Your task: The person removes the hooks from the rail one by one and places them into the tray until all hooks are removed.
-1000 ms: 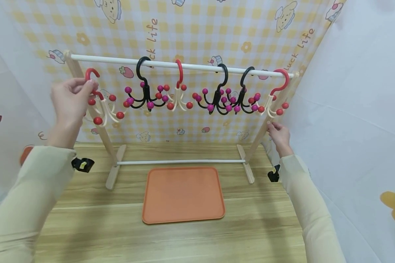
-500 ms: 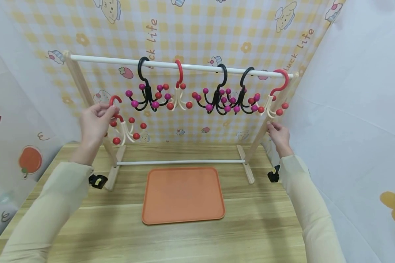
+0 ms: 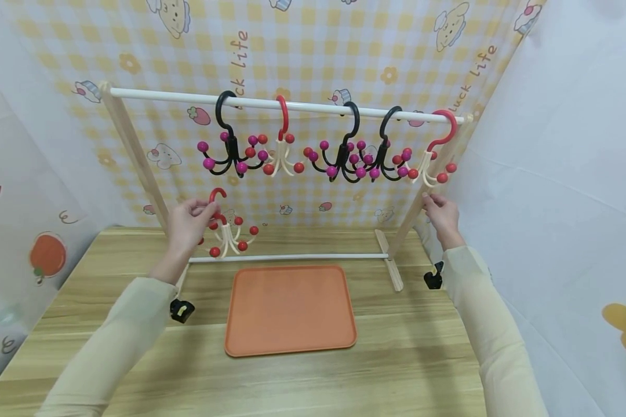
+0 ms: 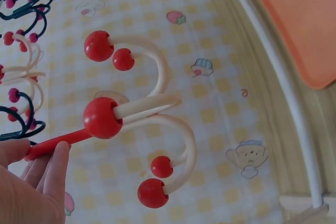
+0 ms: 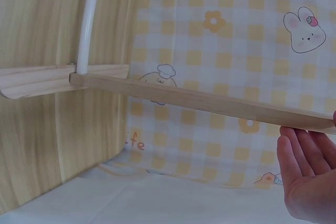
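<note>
On wood-grain table [image 3: 396, 353], rack [image 3: 315, 107], tray [image 3: 291, 310], checked cloth [image 3: 302, 52] behind

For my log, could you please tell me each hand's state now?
Left hand: holding a red-hooked hanger.
Right hand: holding a wooden post.

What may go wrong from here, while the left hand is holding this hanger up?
The left hand pinches the cream-and-red octopus hanger only by its red hook, so it might slip.
The two rightmost black hangers overlap in the head view, so lifting one might snag the other.
The right hand grips the wooden post; a push there could shake the rack.
</note>
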